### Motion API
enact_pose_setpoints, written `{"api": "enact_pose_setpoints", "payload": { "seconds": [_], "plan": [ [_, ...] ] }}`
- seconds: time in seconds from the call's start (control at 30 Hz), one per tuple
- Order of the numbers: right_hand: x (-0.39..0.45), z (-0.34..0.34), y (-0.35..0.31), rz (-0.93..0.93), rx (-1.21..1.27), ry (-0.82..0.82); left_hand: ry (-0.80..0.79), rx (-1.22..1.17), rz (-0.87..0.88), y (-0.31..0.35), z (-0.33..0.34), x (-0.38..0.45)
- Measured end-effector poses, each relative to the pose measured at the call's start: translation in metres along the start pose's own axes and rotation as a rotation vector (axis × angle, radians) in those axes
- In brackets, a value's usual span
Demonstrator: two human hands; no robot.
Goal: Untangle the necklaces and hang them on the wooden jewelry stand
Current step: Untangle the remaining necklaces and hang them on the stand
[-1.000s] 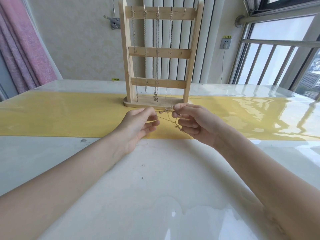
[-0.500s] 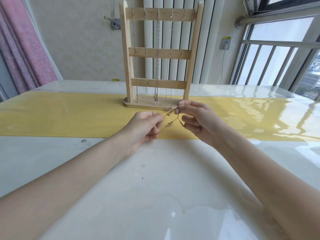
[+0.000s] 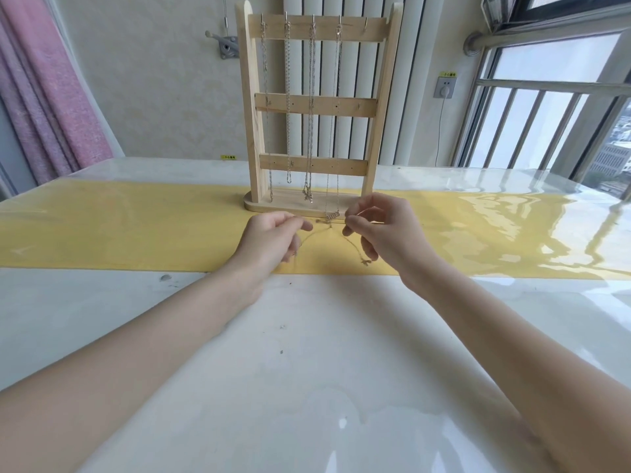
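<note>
A thin gold necklace (image 3: pixel 327 230) is stretched between my hands just above the yellow runner, in front of the wooden jewelry stand (image 3: pixel 316 107). My left hand (image 3: pixel 273 242) pinches one end of the chain. My right hand (image 3: pixel 382 233) pinches the other side between thumb and forefinger, and a loose end with a small pendant (image 3: pixel 366 261) dangles below it. Several silver chains (image 3: pixel 310 107) hang from hooks on the stand's top bar; the rightmost hook (image 3: pixel 366 23) is bare.
The stand sits on a yellow runner (image 3: pixel 136 230) across a glossy white table (image 3: pixel 307 353). Behind are a pink curtain (image 3: pixel 44 90), a white radiator, a wall socket (image 3: pixel 445 85) and a railed window at the right.
My hands have moved apart, pulling the gold chain out wider between them; a loose end now hangs below my right hand. The stand has not moved.
</note>
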State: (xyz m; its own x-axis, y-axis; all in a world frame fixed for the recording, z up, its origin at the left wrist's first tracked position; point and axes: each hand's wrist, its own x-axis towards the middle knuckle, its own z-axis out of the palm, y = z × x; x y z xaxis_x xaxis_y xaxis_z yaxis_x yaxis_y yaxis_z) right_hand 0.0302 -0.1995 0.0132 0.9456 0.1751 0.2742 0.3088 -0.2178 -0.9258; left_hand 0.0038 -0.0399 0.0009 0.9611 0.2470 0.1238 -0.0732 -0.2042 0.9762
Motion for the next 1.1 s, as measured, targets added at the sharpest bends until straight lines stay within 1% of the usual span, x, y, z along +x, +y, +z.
{"api": "enact_pose_setpoints", "payload": {
  "seconds": [0.07, 0.17, 0.23, 0.33, 0.47, 0.63, 0.73, 0.83, 1.0, 1.1],
  "plan": [
    [0.001, -0.002, 0.002, 0.024, 0.015, 0.008, 0.024, -0.154, -0.046, 0.001, -0.003, 0.003],
    [0.001, -0.001, 0.003, 0.036, 0.003, -0.028, 0.009, -0.424, -0.107, 0.004, -0.003, 0.003],
    [0.001, 0.001, 0.002, 0.045, -0.003, -0.067, -0.009, -0.488, -0.107, 0.007, -0.002, 0.001],
    [0.0, 0.003, 0.002, 0.082, 0.026, -0.149, -0.036, -0.488, -0.096, 0.011, -0.001, -0.001],
    [-0.002, 0.002, 0.0, 0.145, 0.089, -0.239, -0.115, -0.472, -0.103, 0.014, 0.001, -0.006],
    [-0.003, 0.002, 0.001, 0.141, 0.056, -0.311, -0.191, -0.44, -0.123, 0.014, 0.005, -0.01],
    [-0.003, 0.002, 0.0, 0.125, 0.053, -0.33, -0.189, -0.406, -0.119, 0.014, 0.005, -0.011],
    [-0.002, -0.001, -0.002, 0.124, 0.109, -0.332, -0.171, -0.374, -0.114, 0.014, 0.004, -0.011],
    [-0.004, 0.0, -0.004, 0.095, 0.155, -0.401, -0.171, -0.341, -0.11, 0.013, 0.004, -0.011],
    [-0.005, 0.002, -0.004, 0.073, 0.143, -0.415, -0.205, -0.308, -0.13, 0.012, 0.005, -0.011]
  ]
}}
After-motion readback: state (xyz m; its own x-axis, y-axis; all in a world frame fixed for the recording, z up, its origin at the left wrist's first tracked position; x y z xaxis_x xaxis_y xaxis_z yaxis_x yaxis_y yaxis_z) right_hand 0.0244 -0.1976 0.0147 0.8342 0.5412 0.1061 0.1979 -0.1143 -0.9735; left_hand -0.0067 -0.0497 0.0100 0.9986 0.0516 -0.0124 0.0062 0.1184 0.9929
